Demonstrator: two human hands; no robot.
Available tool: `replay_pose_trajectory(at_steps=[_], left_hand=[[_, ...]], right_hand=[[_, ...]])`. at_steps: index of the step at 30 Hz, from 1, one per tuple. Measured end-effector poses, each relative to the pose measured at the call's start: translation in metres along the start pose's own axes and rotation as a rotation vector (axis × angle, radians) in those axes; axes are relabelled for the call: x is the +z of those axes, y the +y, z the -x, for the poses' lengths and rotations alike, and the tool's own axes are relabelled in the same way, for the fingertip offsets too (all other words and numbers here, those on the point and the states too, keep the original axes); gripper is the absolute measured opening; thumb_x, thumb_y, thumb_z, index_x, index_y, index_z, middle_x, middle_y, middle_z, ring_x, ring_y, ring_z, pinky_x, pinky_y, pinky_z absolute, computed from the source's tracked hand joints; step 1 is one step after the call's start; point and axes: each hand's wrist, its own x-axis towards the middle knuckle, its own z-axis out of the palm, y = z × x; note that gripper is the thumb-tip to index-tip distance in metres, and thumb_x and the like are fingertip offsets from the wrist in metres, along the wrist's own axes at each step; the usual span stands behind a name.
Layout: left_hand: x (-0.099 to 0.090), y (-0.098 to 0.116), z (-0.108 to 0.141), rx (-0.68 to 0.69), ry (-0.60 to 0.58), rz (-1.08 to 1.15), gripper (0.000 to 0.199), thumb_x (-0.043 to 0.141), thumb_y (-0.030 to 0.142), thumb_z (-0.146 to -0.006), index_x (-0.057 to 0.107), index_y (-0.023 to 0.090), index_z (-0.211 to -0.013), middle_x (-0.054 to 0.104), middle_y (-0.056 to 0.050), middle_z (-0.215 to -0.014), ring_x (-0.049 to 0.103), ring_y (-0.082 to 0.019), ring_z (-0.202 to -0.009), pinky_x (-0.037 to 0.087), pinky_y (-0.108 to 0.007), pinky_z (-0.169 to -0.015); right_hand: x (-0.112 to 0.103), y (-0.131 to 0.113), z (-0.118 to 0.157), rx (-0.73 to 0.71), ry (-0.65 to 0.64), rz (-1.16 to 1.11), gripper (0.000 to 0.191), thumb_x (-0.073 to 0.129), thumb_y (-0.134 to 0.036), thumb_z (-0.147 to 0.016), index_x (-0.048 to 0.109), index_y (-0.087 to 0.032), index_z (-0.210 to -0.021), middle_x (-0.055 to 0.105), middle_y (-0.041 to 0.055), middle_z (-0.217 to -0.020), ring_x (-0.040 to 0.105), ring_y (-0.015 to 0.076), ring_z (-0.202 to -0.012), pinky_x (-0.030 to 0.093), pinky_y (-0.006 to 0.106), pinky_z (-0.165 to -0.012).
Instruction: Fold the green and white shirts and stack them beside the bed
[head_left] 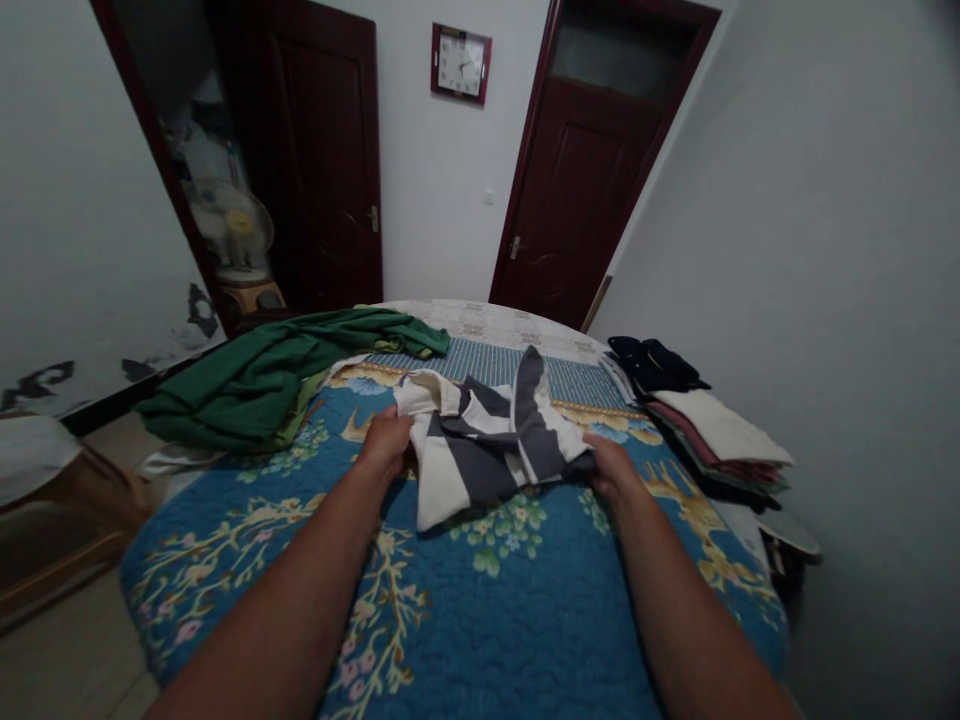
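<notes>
A white and dark grey garment [487, 440], partly bunched up, lies across the middle of the blue flowered quilt [510, 620]. Its exact kind is hard to make out. My left hand [388, 440] grips its left edge, the fingers closed round the white cloth. At the opposite edge my right hand [609, 465] is closed on a dark grey part, with the fingertips partly hidden by the fabric. Between my hands the cloth sags in loose folds, and a grey strip of it stands up at the back.
Rumpled green cloth [247, 385] lies along the quilt's left side. Folded clothes [720, 430] are stacked at the right edge by the wall, with dark garments [652, 360] behind them. A wooden chair [67, 510] stands at left; a round stool [791, 535] is at right.
</notes>
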Motion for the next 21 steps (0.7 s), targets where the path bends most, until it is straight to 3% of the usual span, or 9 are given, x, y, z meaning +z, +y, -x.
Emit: replay_pose_trajectory(at_steps=[2,5,8,10,13,16,19,21], left_hand=[[-0.003,0.001,0.001,-0.018,-0.025,-0.073,0.036,0.066,0.016,-0.056,0.071,0.018,-0.092,0.069,-0.001,-0.064,0.065,-0.02,-0.054,0.051,-0.028,-0.055],[-0.004,0.001,0.004,-0.055,-0.034,-0.156,0.03,0.068,0.02,-0.062,0.071,0.019,-0.092,0.068,-0.002,-0.064,0.063,-0.02,-0.051,0.05,-0.029,-0.053],[-0.005,0.001,0.006,-0.053,-0.053,-0.232,0.025,0.071,0.024,-0.069,0.071,0.02,-0.094,0.071,-0.003,-0.068,0.065,-0.021,-0.053,0.05,-0.029,-0.053],[-0.006,0.001,0.007,-0.031,-0.073,-0.324,0.021,0.077,0.026,-0.071,0.071,0.021,-0.09,0.072,-0.005,-0.071,0.067,-0.022,-0.058,0.048,-0.028,-0.054],[-0.008,0.0,0.007,0.075,-0.076,-0.516,0.015,0.081,0.018,-0.068,0.067,0.021,-0.074,0.067,-0.004,-0.064,0.067,-0.024,-0.065,0.045,-0.027,-0.056],[-0.011,-0.001,0.005,0.182,-0.072,-0.639,0.02,0.076,0.012,-0.067,0.06,0.022,-0.06,0.058,-0.002,-0.055,0.063,-0.023,-0.065,0.042,-0.026,-0.057],[-0.015,-0.001,0.0,0.182,-0.047,-0.592,0.017,0.071,0.011,-0.066,0.06,0.022,-0.059,0.057,-0.001,-0.054,0.06,-0.021,-0.063,0.04,-0.025,-0.055],[-0.019,0.0,-0.004,0.17,-0.031,-0.556,0.012,0.07,0.012,-0.065,0.063,0.021,-0.062,0.06,-0.001,-0.056,0.06,-0.021,-0.063,0.04,-0.024,-0.055]], right_hand=[[-0.009,0.0,0.002,-0.057,0.066,0.051,0.015,0.066,-0.03,-0.076,0.068,-0.02,-0.087,0.076,0.0094,-0.088,0.073,0.03,-0.094,0.061,0.044,-0.086],[-0.001,-0.004,0.016,-0.395,0.11,0.303,0.024,0.063,-0.033,-0.083,0.071,-0.02,-0.101,0.076,0.0132,-0.111,0.066,0.0318,-0.118,0.05,0.048,-0.11],[0.024,-0.002,0.042,-0.807,-0.033,0.642,0.035,0.06,-0.042,-0.094,0.072,-0.018,-0.116,0.073,0.0172,-0.123,0.062,0.0332,-0.124,0.044,0.051,-0.117],[0.044,0.004,0.062,-0.91,-0.159,0.791,0.045,0.064,-0.046,-0.095,0.07,-0.017,-0.129,0.071,0.0185,-0.132,0.06,0.0344,-0.128,0.045,0.051,-0.116],[0.065,0.011,0.085,-0.887,-0.223,1.009,0.054,0.069,-0.039,-0.092,0.066,-0.016,-0.14,0.065,0.0218,-0.144,0.057,0.0383,-0.132,0.047,0.053,-0.111],[0.072,0.013,0.085,-0.77,-0.179,1.095,0.035,0.062,-0.024,-0.091,0.073,-0.015,-0.123,0.07,0.0233,-0.131,0.061,0.0383,-0.124,0.049,0.05,-0.104],[0.063,0.011,0.06,-0.592,-0.085,0.868,0.021,0.058,-0.021,-0.09,0.075,-0.018,-0.103,0.075,0.0178,-0.103,0.067,0.0333,-0.107,0.051,0.045,-0.099],[0.047,0.009,0.033,-0.419,0.007,0.469,0.016,0.063,-0.027,-0.085,0.074,-0.02,-0.094,0.073,0.0116,-0.088,0.069,0.0293,-0.093,0.055,0.043,-0.092]])
